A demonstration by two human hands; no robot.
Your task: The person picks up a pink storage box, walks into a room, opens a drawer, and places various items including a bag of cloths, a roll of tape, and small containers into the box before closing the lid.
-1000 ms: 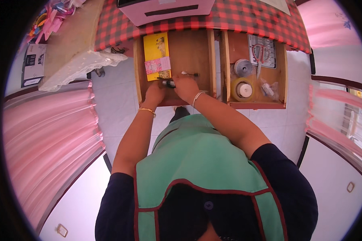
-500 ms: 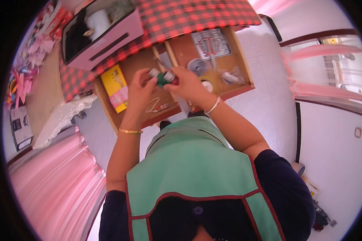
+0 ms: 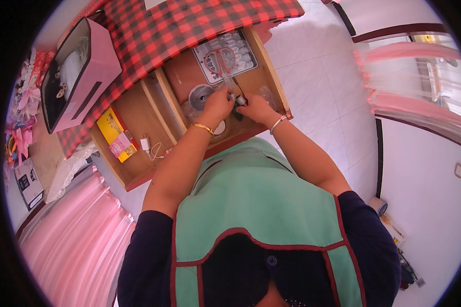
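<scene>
Over the right compartment of the wooden drawer (image 3: 269, 72), my two hands are close together. My right hand (image 3: 257, 108) is closed at the fingertips on a small spool-like thing (image 3: 240, 100) with a greyish end; dark green shows just below it. My left hand (image 3: 219, 108) is closed too, its fingertips next to that thing; what they hold, if anything, is hidden. Just beyond the fingers lie scissors (image 3: 219, 62) with red-rimmed handles, on a white printed pack (image 3: 245, 57). A grey ribbon roll (image 3: 193, 97) sits left of my left hand.
A pale tape roll (image 3: 219, 128) lies near the drawer front. The left compartment holds a yellow package (image 3: 107, 126) and a white charger (image 3: 145, 143) with its cable. On the red-and-black checked tablecloth (image 3: 153, 30) stands a pink box (image 3: 102, 60). A clear bag (image 3: 267, 94) lies at the drawer's right.
Both hands have moved from above the drawer's middle divider into the right compartment, keeping the small things between them. The view has shifted, so drawer and box appear further left.
</scene>
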